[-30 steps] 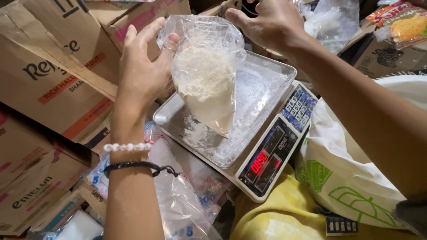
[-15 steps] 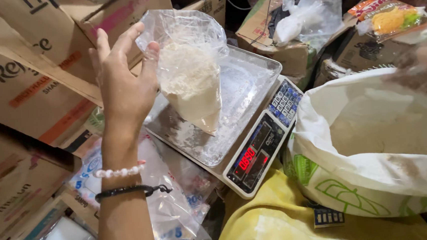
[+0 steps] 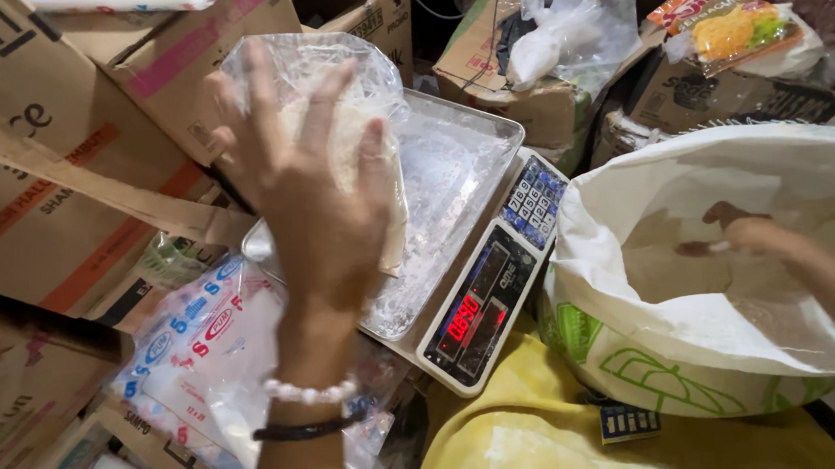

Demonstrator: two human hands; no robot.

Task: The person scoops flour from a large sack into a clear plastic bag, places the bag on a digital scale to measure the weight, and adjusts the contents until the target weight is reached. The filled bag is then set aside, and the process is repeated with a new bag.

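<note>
the left hand (image 3: 323, 207) is spread wide against a clear plastic bag (image 3: 354, 102) of white powder, fingers (image 3: 325, 99) splayed over its near side, palm pressing it rather than pinching it. the bag stands on the steel pan of the digital scale (image 3: 451, 159), toward the pan's far left corner, its open top rising above the fingertips. the scale's red display (image 3: 462, 317) glows at the near edge, with a blue keypad (image 3: 528, 202) just beyond it to the right.

right of the scale, touching its side, a large white sack (image 3: 641, 346) with green print sits open. the right hand (image 3: 746, 234) is down inside the sack's mouth, over the pale powder there; it looks loosely curled, but i cannot tell whether it has hold of anything.

left of the scale, a pack of empty plastic bags (image 3: 205, 342) with blue and red print lies against brown cardboard boxes (image 3: 50, 162). behind the scale, another box holds a knotted bag of white powder (image 3: 546, 39). a yellow cloth (image 3: 530, 442) lies below the scale's near edge. the left wrist wears a white bead bracelet (image 3: 309, 391) and a black cord (image 3: 304, 429).
</note>
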